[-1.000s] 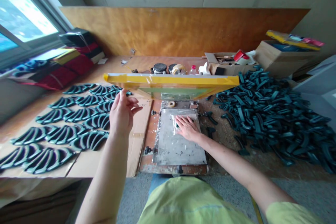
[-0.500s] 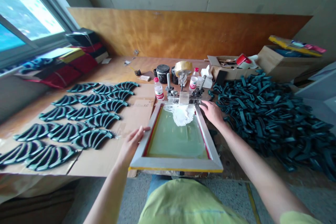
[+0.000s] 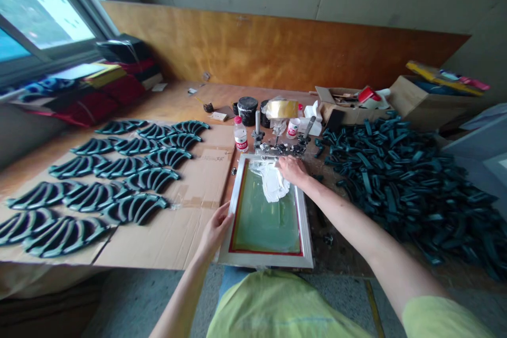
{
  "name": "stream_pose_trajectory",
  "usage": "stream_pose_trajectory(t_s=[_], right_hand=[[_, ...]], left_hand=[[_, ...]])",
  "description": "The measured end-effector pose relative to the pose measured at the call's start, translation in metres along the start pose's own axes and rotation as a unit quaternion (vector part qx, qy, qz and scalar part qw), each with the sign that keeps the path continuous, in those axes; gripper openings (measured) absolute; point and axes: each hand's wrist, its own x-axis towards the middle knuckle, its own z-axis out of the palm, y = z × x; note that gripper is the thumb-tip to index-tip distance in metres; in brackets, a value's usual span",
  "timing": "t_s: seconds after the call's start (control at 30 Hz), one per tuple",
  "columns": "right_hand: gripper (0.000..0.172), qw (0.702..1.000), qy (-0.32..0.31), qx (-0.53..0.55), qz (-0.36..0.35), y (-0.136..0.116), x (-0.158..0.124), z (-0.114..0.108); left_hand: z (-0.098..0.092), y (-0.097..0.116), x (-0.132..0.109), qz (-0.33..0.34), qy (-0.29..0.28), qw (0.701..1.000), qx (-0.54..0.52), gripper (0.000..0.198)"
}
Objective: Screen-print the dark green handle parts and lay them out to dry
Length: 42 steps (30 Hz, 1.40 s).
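A silkscreen frame (image 3: 306, 232) with a metal border and green mesh (image 3: 263, 227) lies in front of me, its far end at a clamp (image 3: 279, 149). White ink (image 3: 274, 185) is heaped on the far part of the mesh. My left hand (image 3: 217, 226) holds the frame's left edge near the front, fingers along the border. At the far end, my right hand (image 3: 292, 170) is closed around a pale squeegee (image 3: 277, 163) standing by the ink; the hand covers most of it.
Rows of dark green fan-shaped parts (image 3: 137, 177) lie on cardboard (image 3: 198, 174) at left. A big pile of dark green pieces (image 3: 396, 185) is at right. Behind the frame stand a bottle (image 3: 240, 134), a black tub (image 3: 247, 111) and a tape roll (image 3: 282, 109). Cardboard boxes (image 3: 415, 97) stand behind the pile.
The screen frame's front end has come down and lies flatter. My right hand has left the frame's right edge and taken hold of the squeegee. My left hand stays at the left edge.
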Motion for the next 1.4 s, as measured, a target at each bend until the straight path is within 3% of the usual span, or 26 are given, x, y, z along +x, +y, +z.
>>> stream_pose_trajectory(t_s=[0.17,0.37,0.7,0.83,0.93,1.03,1.17,1.3,1.4], right_hand=[[0.015,1.0,-0.005,-0.004,-0.015,-0.015,-0.016,0.007],[0.017,0.996,-0.004,0.019,-0.083,-0.028,-0.029,-0.004],[0.027,0.977,-0.027,0.039,-0.21,-0.009,-0.074,-0.01],[0.025,0.967,-0.05,0.046,-0.246,0.001,-0.067,-0.024],[0.017,0.977,-0.018,0.057,-0.204,-0.001,-0.052,-0.024],[0.017,0.985,0.046,0.048,-0.161,-0.011,-0.055,-0.006],[0.022,0.975,0.057,0.059,-0.207,-0.013,-0.081,0.01],[0.023,0.974,0.051,0.114,-0.188,-0.004,-0.066,-0.008],[0.052,0.986,0.053,0.124,-0.1,-0.003,-0.024,-0.029]], left_hand=[[-0.004,-0.012,0.006,0.016,0.0,1.0,0.02,0.077],[-0.003,-0.012,0.005,0.011,-0.007,1.0,0.006,0.074],[0.0,-0.011,0.002,-0.004,-0.001,1.0,-0.013,0.074],[0.002,-0.007,0.0,-0.008,0.002,1.0,-0.016,0.075],[0.004,-0.004,-0.001,-0.005,0.013,1.0,-0.011,0.076],[0.004,-0.003,-0.002,-0.002,0.022,1.0,-0.008,0.076],[0.004,-0.002,-0.003,-0.006,0.027,1.0,-0.015,0.077],[0.004,0.007,-0.006,-0.012,0.013,1.0,-0.02,0.077],[0.004,0.027,-0.015,-0.029,-0.001,0.999,-0.031,0.082]])
